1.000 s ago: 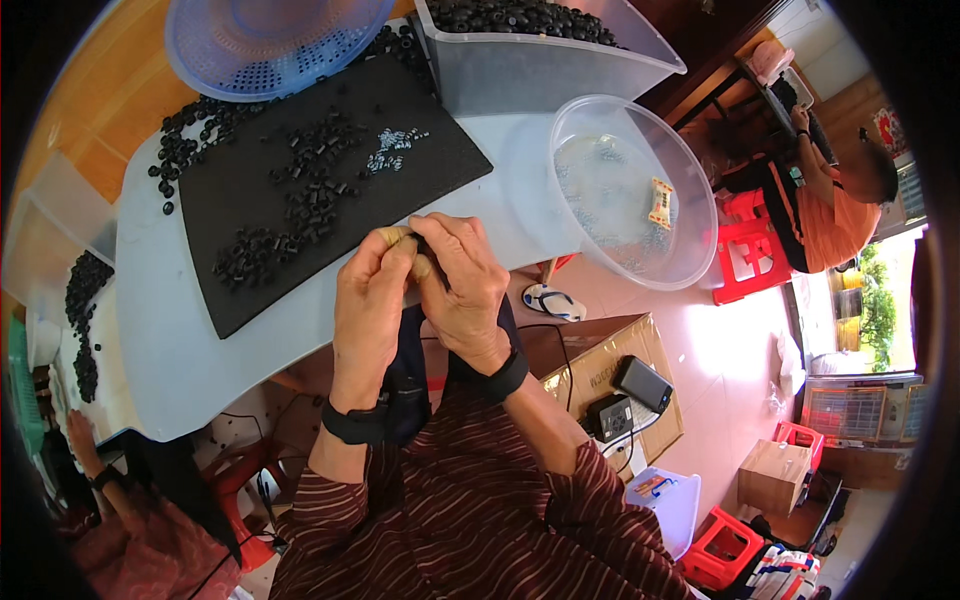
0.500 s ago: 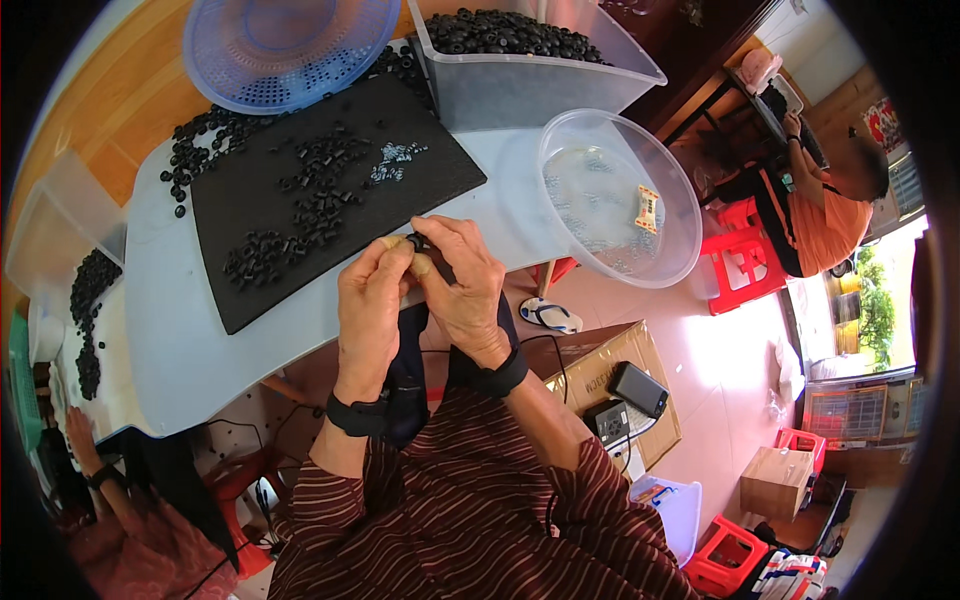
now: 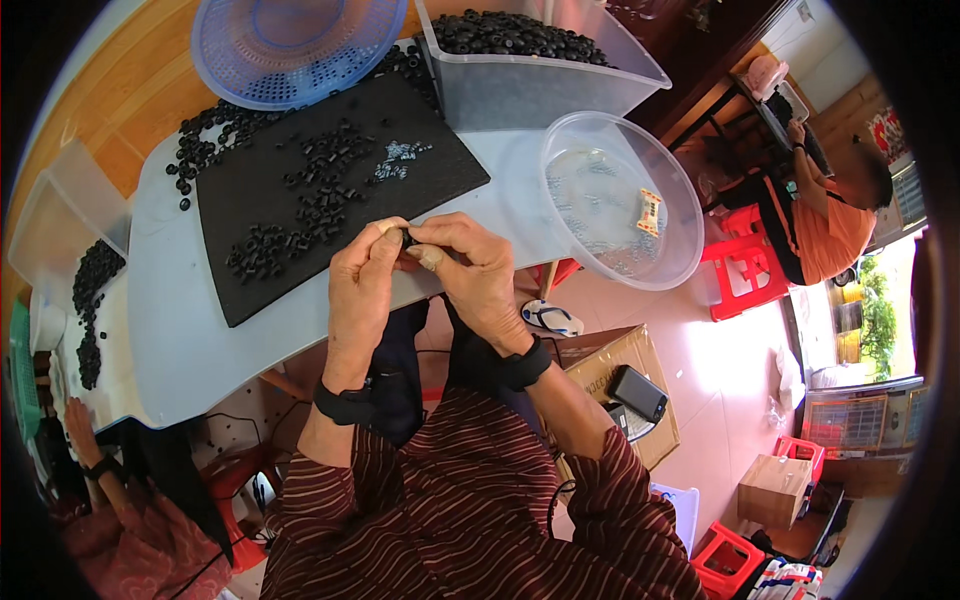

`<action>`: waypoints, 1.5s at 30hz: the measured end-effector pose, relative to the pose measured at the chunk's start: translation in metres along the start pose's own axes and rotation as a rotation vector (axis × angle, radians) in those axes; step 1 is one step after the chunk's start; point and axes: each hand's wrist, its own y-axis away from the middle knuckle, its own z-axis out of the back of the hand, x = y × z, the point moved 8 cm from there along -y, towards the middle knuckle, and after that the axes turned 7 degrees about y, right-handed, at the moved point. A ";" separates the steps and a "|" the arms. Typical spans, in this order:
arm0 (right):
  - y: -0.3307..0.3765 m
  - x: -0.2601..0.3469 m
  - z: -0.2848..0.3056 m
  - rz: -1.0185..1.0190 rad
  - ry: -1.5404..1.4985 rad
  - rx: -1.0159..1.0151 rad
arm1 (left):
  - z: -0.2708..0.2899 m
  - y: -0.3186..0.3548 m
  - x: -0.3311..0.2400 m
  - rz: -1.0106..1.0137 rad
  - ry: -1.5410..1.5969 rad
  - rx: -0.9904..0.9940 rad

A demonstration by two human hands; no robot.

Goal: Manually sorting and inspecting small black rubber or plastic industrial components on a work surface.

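Observation:
Over the front edge of the table, my left hand and my right hand meet fingertip to fingertip. Both pinch a small black plastic part, mostly covered by the thumbs and fingers. Just beyond them lies a dark mat with a spread of short black tube-shaped pieces. A little heap of tiny clear, shiny pieces sits on the mat's right side.
A round clear tub holds tiny clear pieces and a small wrapped packet. Behind stand a bin of black rings and a blue basket. A co-worker's hand rests left; another person sits right.
My wrists and forearms have spread slightly apart, and the right hand has turned a little. Both hands still pinch the black part. The view has shifted slightly.

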 end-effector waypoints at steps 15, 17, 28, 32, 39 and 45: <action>-0.012 0.012 -0.006 -0.046 -0.001 0.297 | -0.009 0.001 -0.012 0.123 -0.088 0.121; -0.011 0.016 -0.009 0.077 0.097 0.340 | -0.010 0.001 -0.012 0.122 -0.074 0.110; -0.009 0.001 -0.005 -0.143 -0.067 0.268 | -0.011 0.012 -0.025 -0.144 -0.043 -0.095; -0.011 -0.009 -0.006 -0.240 -0.110 0.209 | -0.033 -0.001 -0.018 -0.194 -0.033 -0.062; -0.008 -0.014 -0.006 -0.337 -0.179 0.180 | -0.047 -0.007 0.001 -0.032 -0.016 0.000; -0.009 -0.014 -0.005 -0.338 -0.147 0.178 | -0.044 -0.011 0.004 -0.010 -0.051 -0.007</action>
